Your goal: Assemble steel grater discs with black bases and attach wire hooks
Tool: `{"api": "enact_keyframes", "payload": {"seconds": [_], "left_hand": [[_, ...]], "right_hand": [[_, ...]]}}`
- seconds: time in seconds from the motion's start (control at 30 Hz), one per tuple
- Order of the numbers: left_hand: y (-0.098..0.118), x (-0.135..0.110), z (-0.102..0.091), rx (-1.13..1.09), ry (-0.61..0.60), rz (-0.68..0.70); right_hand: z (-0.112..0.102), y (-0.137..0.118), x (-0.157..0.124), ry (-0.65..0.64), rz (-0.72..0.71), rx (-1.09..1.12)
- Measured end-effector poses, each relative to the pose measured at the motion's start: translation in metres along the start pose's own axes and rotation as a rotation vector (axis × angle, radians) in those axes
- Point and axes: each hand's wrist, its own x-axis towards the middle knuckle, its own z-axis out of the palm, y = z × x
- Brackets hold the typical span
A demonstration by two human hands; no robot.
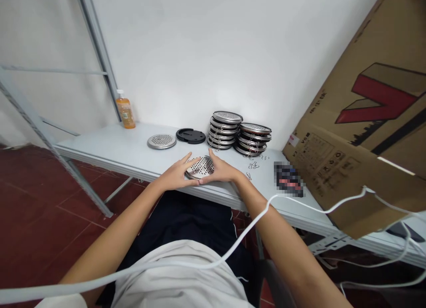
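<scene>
A round perforated metal disc [201,166] lies on the white table [109,149] right in front of me. My left hand [179,172] grips its left rim with thumb and fingers curled round it. My right hand [222,169] grips its right rim the same way. Behind it another perforated metal disc [161,141] lies flat, with a black round part [191,136] beside it. Two stacks of metal discs [238,132] stand at the back near the wall. Small wire clips [254,165] lie scattered right of my hands.
An orange drink bottle [125,109] stands at the table's back left corner. A large cardboard box [366,126] leans over the table's right side. A white cable [233,248] crosses my arms. A metal shelf frame [66,121] stands on the left.
</scene>
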Motion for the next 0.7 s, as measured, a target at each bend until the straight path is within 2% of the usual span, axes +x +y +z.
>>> {"api": "enact_keyframes", "payload": {"seconds": [0.1,0.3,0.5,0.6,0.7], "left_hand": [[-0.002,0.000,0.004,-0.033,0.057,0.002],[-0.005,-0.001,0.009,-0.081,0.127,0.003],[-0.005,0.009,0.008,-0.330,0.305,0.047],[-0.005,0.020,0.008,-0.530,0.297,0.088],[-0.009,0.030,0.009,-0.584,0.269,0.092]], "right_hand": [[0.001,-0.003,-0.004,-0.020,0.029,-0.026],[0.001,-0.004,-0.004,0.088,-0.028,0.005],[0.010,-0.002,0.002,0.163,0.019,0.163],[0.012,-0.002,0.003,0.175,0.094,0.168],[0.011,-0.001,0.002,0.182,0.136,0.137]]}}
